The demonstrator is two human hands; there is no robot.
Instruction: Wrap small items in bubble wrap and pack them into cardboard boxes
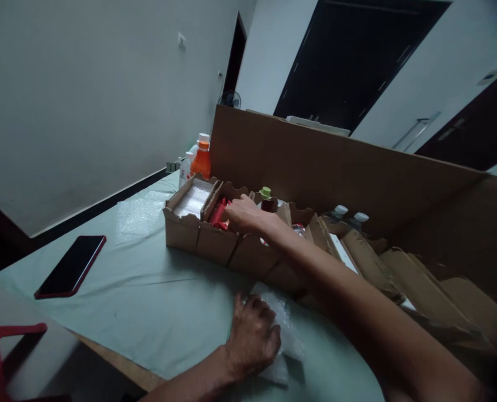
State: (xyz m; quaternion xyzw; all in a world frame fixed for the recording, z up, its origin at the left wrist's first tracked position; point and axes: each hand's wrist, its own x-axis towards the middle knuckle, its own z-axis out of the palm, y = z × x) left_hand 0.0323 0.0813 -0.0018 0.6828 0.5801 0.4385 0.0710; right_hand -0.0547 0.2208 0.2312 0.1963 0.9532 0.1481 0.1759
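My right hand [243, 215] reaches far forward into a cardboard box with compartments [215, 241]. Its fingers are closed over a red packet [218, 215] in the second compartment from the left. My left hand [252, 335] lies near the table's front edge, fingers curled down onto a crumpled sheet of clear bubble wrap [288, 329]. The leftmost compartment holds a white padded lining [193, 199]. A green-capped bottle [266, 198] stands just behind my right hand.
A red-cased phone [71, 266] lies face up at the left on the pale green table cover [148, 301]. An orange bottle [201, 159] and white bottles stand behind the box. A tall cardboard wall [336, 173] rises behind. More folded cartons [419, 285] lie right. Red chair [1, 357] at bottom left.
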